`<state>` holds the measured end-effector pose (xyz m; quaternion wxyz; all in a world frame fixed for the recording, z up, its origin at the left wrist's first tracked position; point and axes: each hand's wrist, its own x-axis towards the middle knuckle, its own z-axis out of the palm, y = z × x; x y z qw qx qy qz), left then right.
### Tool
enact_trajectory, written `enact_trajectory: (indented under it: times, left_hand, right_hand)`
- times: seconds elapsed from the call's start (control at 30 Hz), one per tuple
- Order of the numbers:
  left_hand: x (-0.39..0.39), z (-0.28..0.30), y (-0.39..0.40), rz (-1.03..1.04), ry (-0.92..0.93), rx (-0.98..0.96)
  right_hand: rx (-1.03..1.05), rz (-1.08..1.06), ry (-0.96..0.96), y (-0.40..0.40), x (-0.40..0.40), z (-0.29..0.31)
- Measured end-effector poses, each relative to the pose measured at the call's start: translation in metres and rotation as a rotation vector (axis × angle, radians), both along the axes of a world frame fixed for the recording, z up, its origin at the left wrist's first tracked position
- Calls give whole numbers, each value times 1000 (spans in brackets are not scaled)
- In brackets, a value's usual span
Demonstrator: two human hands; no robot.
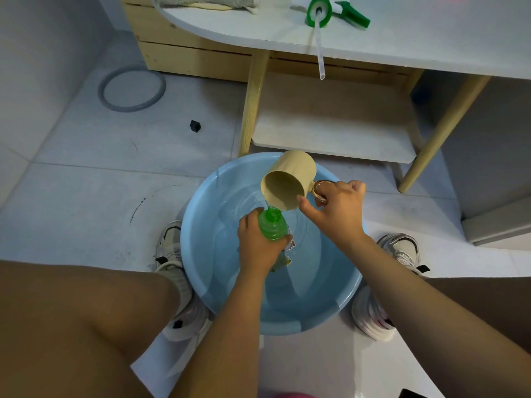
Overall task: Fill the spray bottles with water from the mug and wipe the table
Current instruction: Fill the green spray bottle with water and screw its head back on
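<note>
Basin (201,285): light blue, on the floor between the person's shoes, holding water.
Bottle (273,225): green, above the basin's middle, mouth up.
Left hand (257,244): wrapped round the bottle.
Mug (288,179): beige, tipped over the bottle's mouth, water running in.
Right hand (336,208): curled round the mug's handle.
Spray head (334,11): on the table beyond the basin, tube overhanging its edge.

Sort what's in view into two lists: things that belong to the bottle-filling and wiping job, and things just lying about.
Part of the job:
- green bottle, held by the left hand
- beige mug, tilted over it by the right hand
- blue basin underneath
- spray head on the white table
- cloth on the table

Lying about:
- grey ring on the floor
- small black block
</note>
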<state>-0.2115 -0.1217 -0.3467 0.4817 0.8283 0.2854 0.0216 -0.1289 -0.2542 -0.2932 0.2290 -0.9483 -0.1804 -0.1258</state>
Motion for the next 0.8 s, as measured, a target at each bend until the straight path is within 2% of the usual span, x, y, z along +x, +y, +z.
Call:
enact_trajectory:
  times: [0.8]
  left_hand:
    - [0,3,-2,22,-20,-38]
  right_hand:
    - [-27,18,-180,0,-1,-4]
